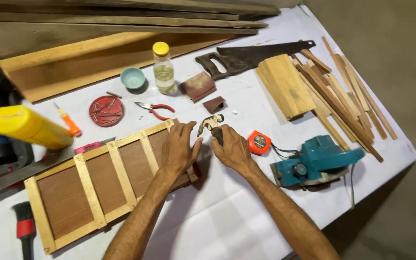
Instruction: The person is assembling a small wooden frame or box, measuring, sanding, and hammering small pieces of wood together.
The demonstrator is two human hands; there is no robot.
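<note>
Your left hand (178, 147) lies flat, fingers spread, on the right end of the slatted wooden frame (103, 183), gripping nothing. Just off that same end of the frame, your right hand (232, 149) is closed around the handle of a small claw hammer (211, 125), its head poking up above your knuckles. An orange tape measure (259, 142) sits just right of the frame, beyond that fist.

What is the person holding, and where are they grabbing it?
The right hand grips a hammer by its handle, just below the head. The left hand holds nothing; it lies flat on the wooden frame.
</note>
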